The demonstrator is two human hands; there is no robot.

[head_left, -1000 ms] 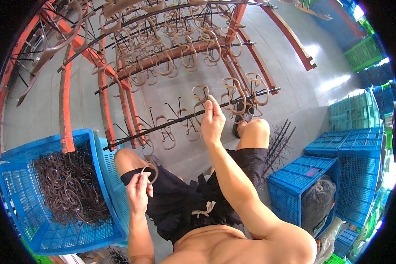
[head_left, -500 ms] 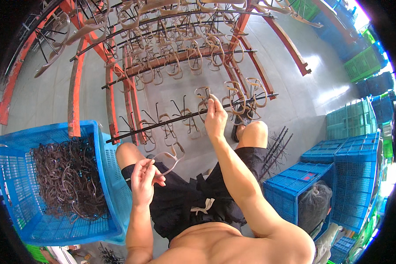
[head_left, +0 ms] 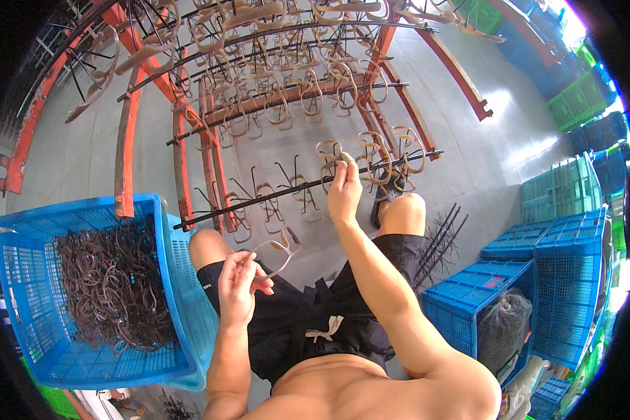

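Observation:
In my left hand, fingers pinched, is a thin brownish looped strip with wider tan parts, held over my lap. Stretched out ahead, my right hand is closed on another looped strip at a black hooked bar. The fingers partly hide where that strip meets the bar. Right of this hand, similar tan loops hang from the bar. Toward its left end, bare black prongs stick up and several loops hang down.
A red-orange metal rack carries upper bars crowded with loops. At my left stands a blue crate with a tangled heap of dark strips. Blue crates and a dark plastic bag are at right, near loose pronged bars.
My left hand and its looped strip have shifted slightly right. My right hand stays at the bar, its fingertips and the loop there moved a little. The view has shifted slightly.

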